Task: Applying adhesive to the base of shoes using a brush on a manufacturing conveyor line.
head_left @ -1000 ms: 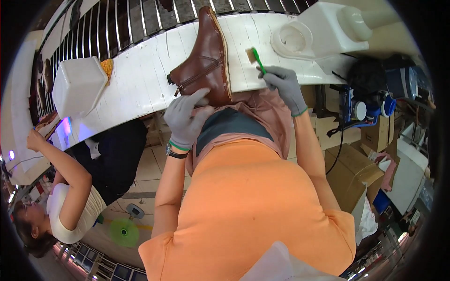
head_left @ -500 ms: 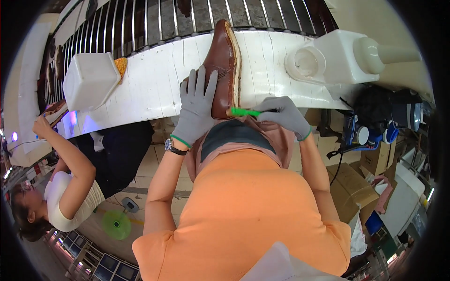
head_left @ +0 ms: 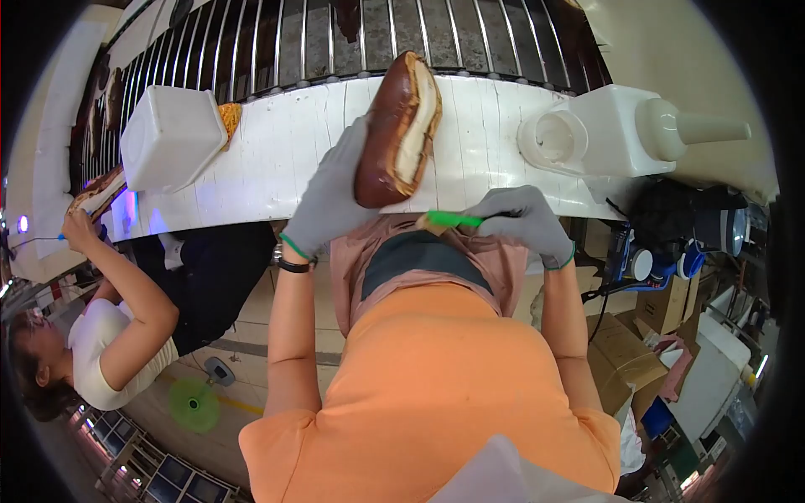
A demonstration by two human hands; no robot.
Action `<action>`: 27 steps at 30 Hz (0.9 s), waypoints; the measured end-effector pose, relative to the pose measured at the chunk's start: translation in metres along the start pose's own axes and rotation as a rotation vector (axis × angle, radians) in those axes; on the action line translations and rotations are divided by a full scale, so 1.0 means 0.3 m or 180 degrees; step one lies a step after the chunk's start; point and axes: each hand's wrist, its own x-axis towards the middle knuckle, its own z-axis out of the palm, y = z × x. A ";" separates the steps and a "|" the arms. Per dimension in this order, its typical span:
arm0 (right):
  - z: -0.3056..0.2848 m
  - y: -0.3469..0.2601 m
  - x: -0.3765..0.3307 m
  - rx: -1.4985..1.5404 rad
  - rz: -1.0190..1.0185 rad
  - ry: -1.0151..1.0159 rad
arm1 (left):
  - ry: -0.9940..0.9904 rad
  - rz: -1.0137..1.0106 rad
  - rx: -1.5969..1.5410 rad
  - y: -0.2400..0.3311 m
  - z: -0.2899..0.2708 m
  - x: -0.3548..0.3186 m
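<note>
Left hand (head_left: 329, 199) clasps brown shoe (head_left: 396, 126), sole up; right hand (head_left: 521, 221) pinches green brush (head_left: 449, 220), bristles probably hidden; white bench (head_left: 470, 151) edge near.

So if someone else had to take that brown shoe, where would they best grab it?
Probably by the upper on its left side, where the gloved left hand already cups it. The brown shoe is tipped on its side with the pale sole facing right, toward the right hand holding the green-handled brush. Coming from the left would leave the sole uncovered.
</note>
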 end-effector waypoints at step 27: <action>-0.113 0.389 0.027 0.2794 -0.0313 0.0311 | 0.1760 -0.1849 -0.3562 -0.192 0.016 -0.065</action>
